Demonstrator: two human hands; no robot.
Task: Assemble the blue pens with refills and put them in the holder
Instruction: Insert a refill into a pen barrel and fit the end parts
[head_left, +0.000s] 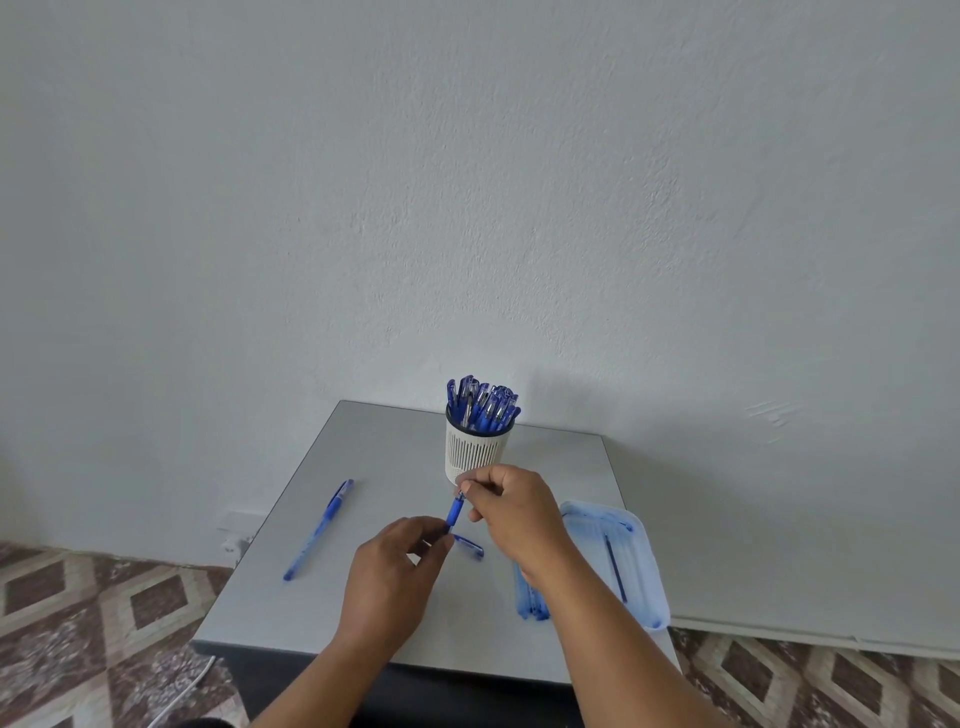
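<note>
Open table (395, 452) left of holder (475, 452); loose pen (319, 527) lying there. Right side blocked by tray (647, 561); cap (470, 546) lying mid-table.

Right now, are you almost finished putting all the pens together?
Not yet. Done: the holder is already packed with blue pens. In hand: the left hand and right hand both grip one pen, its cap lying on the table. Left: a pen lies to the left, a refill waits in the tray, and some barrels lie beside it.
</note>
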